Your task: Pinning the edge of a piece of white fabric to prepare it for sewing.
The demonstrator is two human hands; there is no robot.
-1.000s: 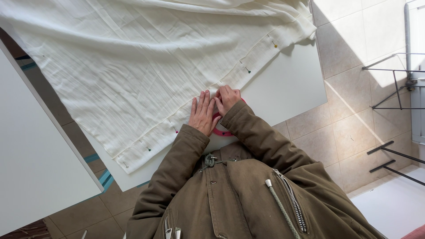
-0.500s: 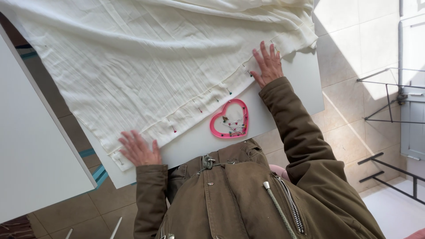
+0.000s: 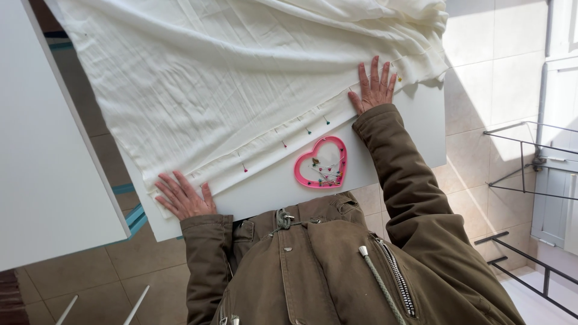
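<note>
A large cream cloth [image 3: 241, 90] is spread over a white table [image 3: 415, 129]. Its folded near edge is held by several coloured-head pins [image 3: 283, 144]. My left hand [image 3: 180, 195] lies flat with spread fingers on the cloth's left end, near the table corner. My right hand [image 3: 374, 87] presses flat on the right end of the same pinned edge. Between my hands, on bare tabletop, sits a pink heart-shaped pin box [image 3: 322, 164] with several pins inside.
Another white tabletop [image 3: 42, 156] stands to the left, with a gap of tiled floor [image 3: 102, 271] between. A dark metal rack [image 3: 530, 174] stands at the right on the sunlit tiles. My olive jacket [image 3: 325, 271] fills the lower view.
A second ago both hands were together over the heart box at the hem's middle. They have since slid apart along the pinned edge to its two ends, uncovering the box.
</note>
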